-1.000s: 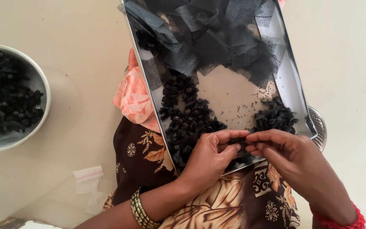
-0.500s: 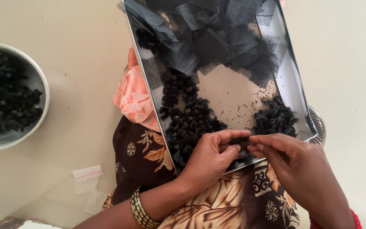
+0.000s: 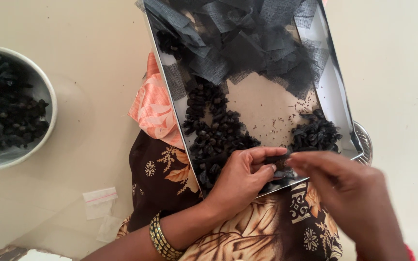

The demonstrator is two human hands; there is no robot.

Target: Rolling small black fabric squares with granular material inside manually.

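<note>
A shiny metal tray (image 3: 337, 104) rests on my lap. At its far end lies a heap of black net fabric squares (image 3: 247, 38). A pile of small black bundles (image 3: 214, 135) covers the tray's left side, and a smaller pile (image 3: 315, 135) lies at the right. My left hand (image 3: 243, 181), with gold bangles on the wrist, pinches a small black piece (image 3: 280, 163) at the tray's near edge. My right hand (image 3: 349, 193) is blurred, its fingertips touching the same piece from the right.
A round bowl (image 3: 47, 135) full of black bundles stands on the floor at the left. Small clear plastic bags (image 3: 100, 198) lie on the floor near my knee. A round metal dish (image 3: 364, 142) peeks out under the tray's right corner. Orange cloth (image 3: 156, 108) hangs beside the tray.
My right hand has shifted slightly down and to the right and is now blurred. My left hand keeps its pinch on the small black piece at the tray's near edge.
</note>
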